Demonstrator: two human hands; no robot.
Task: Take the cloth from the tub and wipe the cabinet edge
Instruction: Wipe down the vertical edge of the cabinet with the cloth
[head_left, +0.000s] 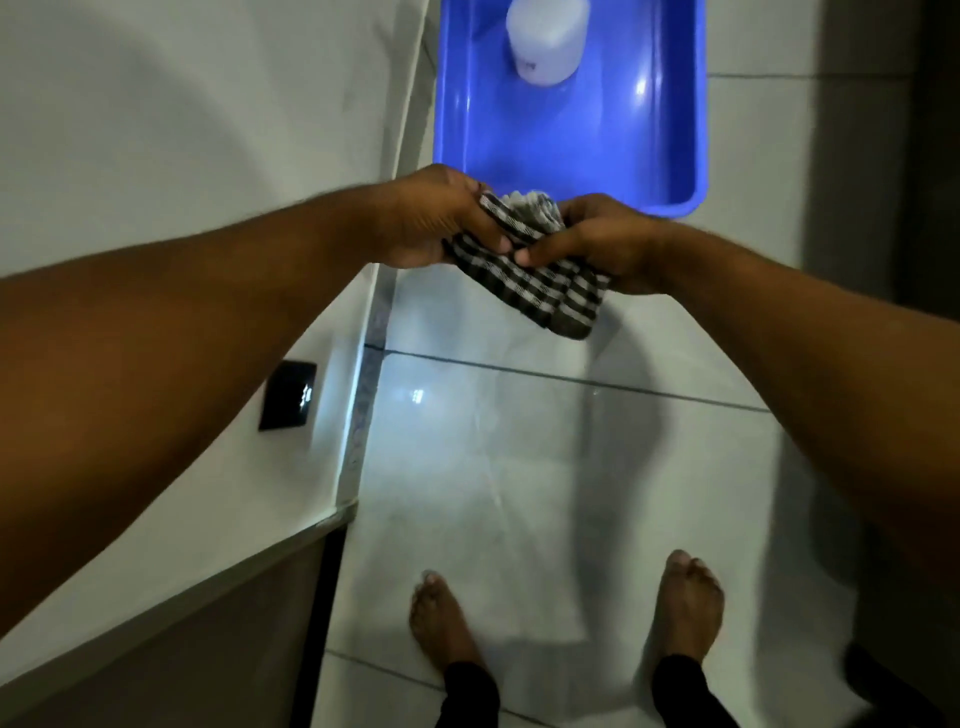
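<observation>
A black-and-white checked cloth (535, 275), folded and bunched, hangs in the air just in front of the blue plastic tub (670, 156). My left hand (436, 218) grips its left end and my right hand (608, 244) grips its right side, thumbs on top. The tub stands on the tiled floor against the white cabinet (182, 130). The cabinet's vertical edge (363, 364) runs down just below my left hand.
A white plastic bottle (545, 36) lies inside the tub at its far end. A small black square fitting (288, 395) sits on the cabinet face. My bare feet (447, 618) stand on glossy white floor tiles (519, 467). A dark wall or door (924, 156) rises at right.
</observation>
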